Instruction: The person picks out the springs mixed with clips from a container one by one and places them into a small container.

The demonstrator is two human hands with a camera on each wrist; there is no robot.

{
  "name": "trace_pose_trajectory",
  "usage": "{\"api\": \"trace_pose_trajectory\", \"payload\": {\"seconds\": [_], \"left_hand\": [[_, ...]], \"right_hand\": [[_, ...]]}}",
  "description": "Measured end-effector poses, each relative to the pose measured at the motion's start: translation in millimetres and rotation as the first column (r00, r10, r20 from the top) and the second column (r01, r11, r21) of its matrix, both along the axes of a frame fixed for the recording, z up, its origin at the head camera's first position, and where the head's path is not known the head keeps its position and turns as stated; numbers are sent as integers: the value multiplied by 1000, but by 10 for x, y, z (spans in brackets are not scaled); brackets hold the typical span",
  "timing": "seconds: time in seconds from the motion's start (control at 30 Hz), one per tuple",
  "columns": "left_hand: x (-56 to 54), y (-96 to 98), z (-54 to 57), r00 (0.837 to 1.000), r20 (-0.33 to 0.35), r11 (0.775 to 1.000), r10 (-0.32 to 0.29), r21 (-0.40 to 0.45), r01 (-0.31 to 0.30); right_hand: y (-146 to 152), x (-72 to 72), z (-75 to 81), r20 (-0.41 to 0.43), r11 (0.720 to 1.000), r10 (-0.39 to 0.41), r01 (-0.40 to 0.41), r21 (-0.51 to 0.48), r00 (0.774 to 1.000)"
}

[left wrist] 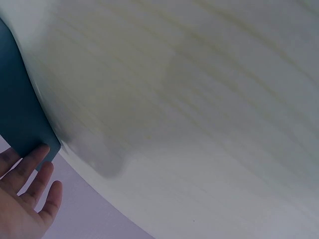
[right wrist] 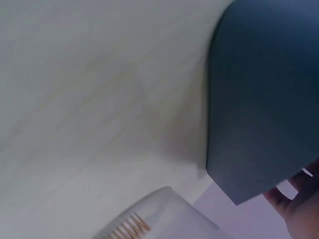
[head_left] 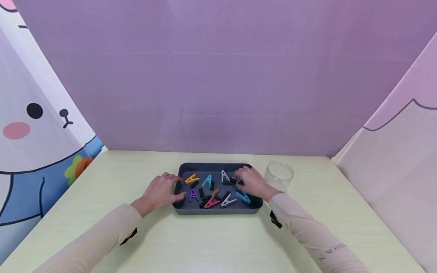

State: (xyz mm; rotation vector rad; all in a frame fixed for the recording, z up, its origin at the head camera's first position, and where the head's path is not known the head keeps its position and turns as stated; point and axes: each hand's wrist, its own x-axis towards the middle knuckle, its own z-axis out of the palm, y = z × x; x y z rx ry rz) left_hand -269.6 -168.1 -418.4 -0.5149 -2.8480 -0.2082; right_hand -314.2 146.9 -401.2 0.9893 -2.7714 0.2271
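A dark grey tray (head_left: 218, 211) holds small spring clips in several colours, among them a yellow clip (head_left: 192, 179), a purple clip (head_left: 193, 195), a pink clip (head_left: 212, 202) and a blue clip (head_left: 243, 197). Dark ribbed pieces (head_left: 227, 183) lie between them. At the tray's left end is my left hand (head_left: 160, 192), thumb and fingers spread at the rim; in the left wrist view its fingertips touch the outer wall. My right hand (head_left: 252, 182) reaches over the right rim, its fingers around a greyish clip; I cannot tell whether they pinch it.
A clear round jar (head_left: 279, 172) stands on the pale table (head_left: 218, 242), just right of the tray and close to my right wrist. Behind the table rises a purple backdrop (head_left: 218, 83), with printed cloth (head_left: 44, 125) along the left side.
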Motion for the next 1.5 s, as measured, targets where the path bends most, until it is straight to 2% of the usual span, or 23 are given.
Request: {"api": "trace_pose_trajectory", "payload": {"seconds": [0.5,0.9,1.5], "left_hand": [[11,3,25,1000,8,1000,-2,-1,2],[14,8,31,1000,18,1000,4,1,-4],[18,6,19,1000,-2,1000,-10,4,10]], "right_hand": [[-77,-59,-112,-9,999,-29,29,19,1000],[-95,-110,-193,-59,998,-59,60,12,996],[-132,-113,-200,-15,994,-105,104,-39,994]]}}
